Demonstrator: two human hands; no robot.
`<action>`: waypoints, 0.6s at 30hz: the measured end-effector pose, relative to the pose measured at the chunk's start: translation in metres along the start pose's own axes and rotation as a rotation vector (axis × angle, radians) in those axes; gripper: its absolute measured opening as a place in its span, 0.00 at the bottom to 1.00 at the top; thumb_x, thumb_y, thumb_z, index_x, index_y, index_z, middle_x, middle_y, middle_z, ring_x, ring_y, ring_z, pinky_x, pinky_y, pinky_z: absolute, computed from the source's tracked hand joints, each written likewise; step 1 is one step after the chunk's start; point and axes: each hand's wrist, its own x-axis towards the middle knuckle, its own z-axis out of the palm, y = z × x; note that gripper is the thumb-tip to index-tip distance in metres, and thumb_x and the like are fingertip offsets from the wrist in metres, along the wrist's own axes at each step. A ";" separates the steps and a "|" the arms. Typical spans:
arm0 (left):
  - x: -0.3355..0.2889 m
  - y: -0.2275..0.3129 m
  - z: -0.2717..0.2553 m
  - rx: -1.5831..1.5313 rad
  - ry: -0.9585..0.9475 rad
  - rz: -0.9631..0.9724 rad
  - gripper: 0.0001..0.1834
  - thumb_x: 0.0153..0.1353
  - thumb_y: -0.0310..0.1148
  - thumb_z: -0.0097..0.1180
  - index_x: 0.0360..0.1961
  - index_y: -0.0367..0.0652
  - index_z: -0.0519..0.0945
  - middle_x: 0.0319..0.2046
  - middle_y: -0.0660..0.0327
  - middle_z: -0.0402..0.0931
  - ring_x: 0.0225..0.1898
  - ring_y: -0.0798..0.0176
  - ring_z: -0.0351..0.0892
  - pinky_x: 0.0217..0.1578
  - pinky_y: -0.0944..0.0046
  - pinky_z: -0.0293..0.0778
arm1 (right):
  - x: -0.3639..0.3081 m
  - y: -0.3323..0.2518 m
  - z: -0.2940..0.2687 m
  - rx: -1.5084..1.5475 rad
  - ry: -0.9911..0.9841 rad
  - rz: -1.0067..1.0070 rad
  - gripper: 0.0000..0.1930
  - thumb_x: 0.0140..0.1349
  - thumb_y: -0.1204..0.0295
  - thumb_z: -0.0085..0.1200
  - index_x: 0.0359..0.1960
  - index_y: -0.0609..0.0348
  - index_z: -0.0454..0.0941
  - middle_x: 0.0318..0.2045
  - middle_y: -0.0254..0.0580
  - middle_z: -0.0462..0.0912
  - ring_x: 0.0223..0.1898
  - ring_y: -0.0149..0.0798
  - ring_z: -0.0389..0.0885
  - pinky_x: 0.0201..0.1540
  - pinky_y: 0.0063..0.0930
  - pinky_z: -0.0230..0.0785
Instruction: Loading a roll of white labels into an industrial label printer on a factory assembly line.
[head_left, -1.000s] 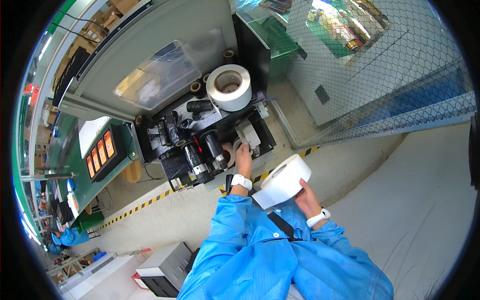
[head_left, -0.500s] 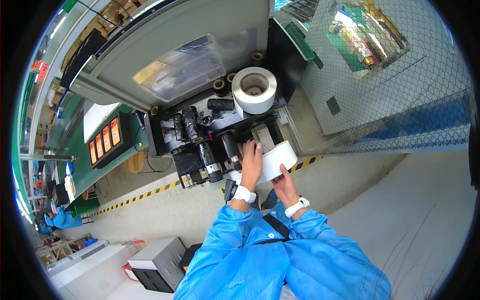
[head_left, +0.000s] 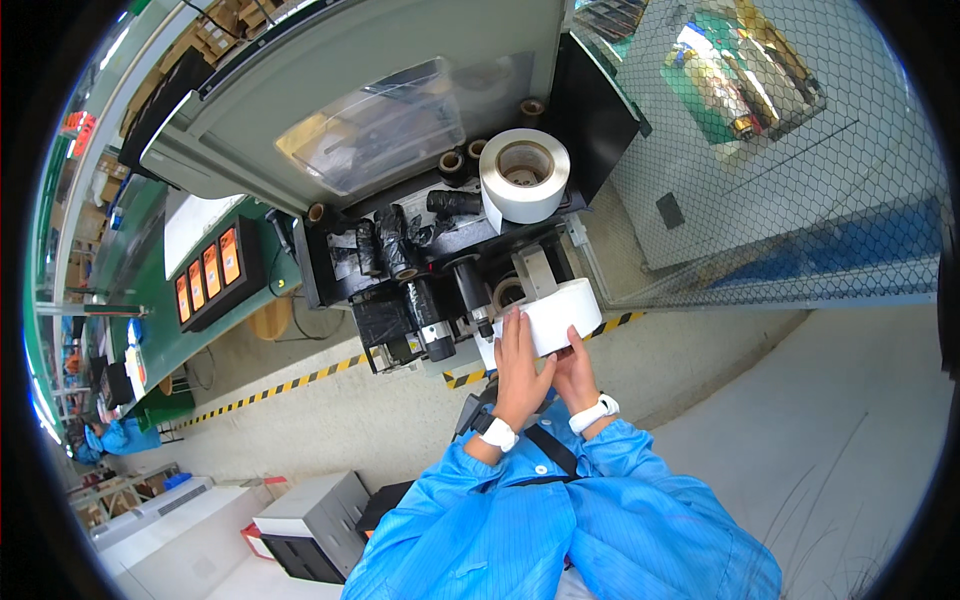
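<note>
A roll of white labels (head_left: 562, 312) sits at the front right of an open label printer (head_left: 340, 283), beside a grey metal bracket (head_left: 536, 268). My left hand (head_left: 518, 378) lies along the near left side of the roll, its fingers stretched out and touching the white strip. At the roll's near right edge, my right hand (head_left: 575, 378) grips it, thumb up and the other fingers mostly hidden. Left of the roll, a black spindle (head_left: 468, 286) and a black ribbon roll (head_left: 422, 310) point toward me.
Another large white label roll (head_left: 524, 178) stands on the printer's top, near small cardboard cores (head_left: 451, 163) and black-wrapped rolls (head_left: 394, 240). The raised lid (head_left: 240, 130) rises behind. Wire mesh (head_left: 760, 220) stands at the right, and a green bench (head_left: 230, 310) at the left.
My left hand has come back from beside the spindle to the roll's near side, fingers now straight. The right hand stays on the roll, a little nearer the left hand. The view has shifted slightly.
</note>
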 end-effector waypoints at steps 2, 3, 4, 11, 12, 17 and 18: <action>-0.005 0.002 -0.004 -0.003 0.033 0.028 0.49 0.58 0.35 0.64 0.75 0.31 0.52 0.77 0.39 0.46 0.78 0.36 0.43 0.74 0.40 0.44 | -0.007 0.000 0.006 -0.024 -0.013 -0.021 0.28 0.73 0.56 0.55 0.66 0.61 0.67 0.60 0.42 0.75 0.62 0.40 0.72 0.68 0.40 0.61; -0.006 0.001 -0.004 -0.005 0.037 0.028 0.49 0.58 0.35 0.64 0.75 0.31 0.52 0.77 0.39 0.46 0.78 0.36 0.43 0.74 0.40 0.44 | -0.007 0.000 0.009 -0.031 0.029 -0.023 0.28 0.73 0.56 0.55 0.67 0.61 0.67 0.60 0.43 0.75 0.62 0.40 0.72 0.68 0.39 0.61; -0.009 0.002 -0.004 -0.018 0.023 0.020 0.47 0.59 0.35 0.63 0.75 0.30 0.53 0.76 0.39 0.46 0.78 0.36 0.43 0.74 0.39 0.44 | -0.007 0.001 0.012 -0.038 0.071 -0.025 0.29 0.72 0.55 0.56 0.67 0.61 0.67 0.60 0.43 0.75 0.62 0.41 0.72 0.68 0.39 0.61; -0.046 -0.011 -0.007 -0.266 -0.014 0.019 0.24 0.59 0.29 0.62 0.55 0.31 0.74 0.56 0.44 0.76 0.57 0.46 0.77 0.57 0.52 0.72 | 0.005 0.001 0.008 0.009 0.105 -0.048 0.25 0.70 0.56 0.60 0.61 0.58 0.72 0.54 0.40 0.78 0.58 0.38 0.74 0.66 0.38 0.63; -0.048 -0.017 -0.004 -0.270 -0.017 0.017 0.24 0.59 0.29 0.62 0.55 0.31 0.74 0.56 0.44 0.76 0.57 0.46 0.77 0.57 0.52 0.72 | 0.009 0.001 0.008 0.042 0.105 -0.047 0.22 0.69 0.57 0.61 0.58 0.56 0.74 0.52 0.38 0.79 0.56 0.37 0.75 0.65 0.36 0.64; -0.049 -0.083 0.049 -0.464 -0.197 -0.257 0.13 0.65 0.33 0.57 0.45 0.32 0.79 0.32 0.51 0.85 0.35 0.54 0.86 0.40 0.56 0.79 | 0.018 -0.001 0.029 0.088 0.141 -0.036 0.16 0.68 0.61 0.64 0.52 0.53 0.78 0.48 0.34 0.82 0.53 0.34 0.77 0.62 0.32 0.67; -0.045 -0.090 0.058 -0.427 -0.155 -0.217 0.13 0.67 0.32 0.55 0.46 0.34 0.79 0.32 0.51 0.86 0.35 0.52 0.87 0.38 0.55 0.80 | 0.024 -0.003 0.025 0.074 0.128 -0.044 0.20 0.67 0.60 0.65 0.55 0.54 0.76 0.50 0.36 0.80 0.54 0.36 0.77 0.63 0.35 0.68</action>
